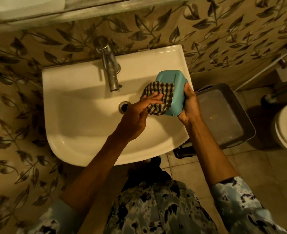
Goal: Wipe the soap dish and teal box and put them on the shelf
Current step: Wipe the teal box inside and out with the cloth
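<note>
Wiping the teal box [176, 81] above the right rim of the sink [82, 132]: right hand [190, 105] clamped round its side, left hand [139, 114] flat, fingers straight, pressing the checked cloth [163, 97] on it; wipe edge to edge, grip firm

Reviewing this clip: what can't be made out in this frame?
Head view only.
1. Part of the teal box: covered by the checked cloth and left hand.
2. Fingertips of the right hand: behind the box.
3. The shelf: cut off by the top edge.
4. The soap dish: not identifiable.
</note>
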Demonstrator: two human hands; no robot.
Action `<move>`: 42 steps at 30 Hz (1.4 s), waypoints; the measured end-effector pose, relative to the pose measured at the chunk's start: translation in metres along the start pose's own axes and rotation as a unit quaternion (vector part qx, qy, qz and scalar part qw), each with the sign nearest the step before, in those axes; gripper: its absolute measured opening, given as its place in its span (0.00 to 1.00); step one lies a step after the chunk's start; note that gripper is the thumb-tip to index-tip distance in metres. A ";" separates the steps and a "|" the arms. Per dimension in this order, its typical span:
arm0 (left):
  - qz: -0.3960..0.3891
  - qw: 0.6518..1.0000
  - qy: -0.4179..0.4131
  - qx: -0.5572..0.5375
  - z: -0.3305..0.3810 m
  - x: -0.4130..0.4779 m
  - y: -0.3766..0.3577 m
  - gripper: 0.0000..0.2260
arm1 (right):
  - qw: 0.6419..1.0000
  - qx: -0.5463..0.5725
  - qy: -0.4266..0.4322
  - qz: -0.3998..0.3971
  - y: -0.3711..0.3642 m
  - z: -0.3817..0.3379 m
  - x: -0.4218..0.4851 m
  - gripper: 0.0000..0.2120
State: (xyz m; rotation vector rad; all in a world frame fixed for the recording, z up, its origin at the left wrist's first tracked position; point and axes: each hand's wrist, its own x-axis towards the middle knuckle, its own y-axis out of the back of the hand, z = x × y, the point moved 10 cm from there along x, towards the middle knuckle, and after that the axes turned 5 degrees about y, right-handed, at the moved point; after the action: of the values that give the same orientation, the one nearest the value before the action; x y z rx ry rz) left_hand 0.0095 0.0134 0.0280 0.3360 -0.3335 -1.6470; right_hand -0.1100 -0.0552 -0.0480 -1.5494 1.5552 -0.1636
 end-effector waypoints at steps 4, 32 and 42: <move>0.036 0.999 -0.012 0.011 0.013 0.004 0.001 0.21 | 0.999 -0.040 -0.022 -0.016 -0.007 0.005 -0.001 0.24; 0.006 0.996 0.085 0.029 0.005 0.056 -0.005 0.18 | 0.995 -0.096 -0.016 0.012 0.007 0.033 -0.029 0.14; 0.190 0.885 0.220 -0.365 -0.049 -0.020 -0.010 0.15 | 0.997 -0.010 0.045 0.057 0.000 -0.002 -0.024 0.22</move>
State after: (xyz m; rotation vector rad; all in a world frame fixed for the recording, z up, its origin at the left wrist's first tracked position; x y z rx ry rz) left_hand 0.0223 0.0329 -0.0209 0.0516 0.5369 -1.1546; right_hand -0.1162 -0.0364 -0.0349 -1.4816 1.7166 -0.1550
